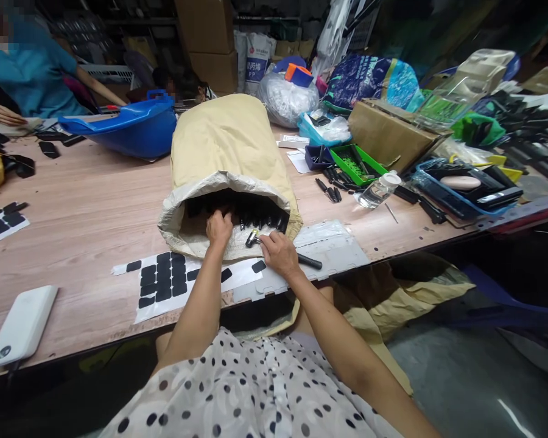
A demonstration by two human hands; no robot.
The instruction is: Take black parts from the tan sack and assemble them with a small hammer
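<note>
A large yellow woven sack (223, 134) lies on the table with its folded-back mouth facing me. Inside the opening are several black parts (260, 220) with shiny ends. My left hand (220, 228) reaches into the mouth, fingers bent at the black parts; what they hold is in shadow. Just outside, over the sack's lower lip, my right hand (279, 252) is closed round a small mallet (309, 261). Its head, black with a pale yellowish face, points toward the opening, and the black handle end sticks out to the right.
White sheets with black stickers (163, 277) and a grey board (333, 243) lie at the front edge. A white power bank (22, 325), blue basin (128, 128), green tray (358, 164), clear bottle (379, 190) and cardboard box (388, 137) stand around. A co-worker (27, 73) sits at far left.
</note>
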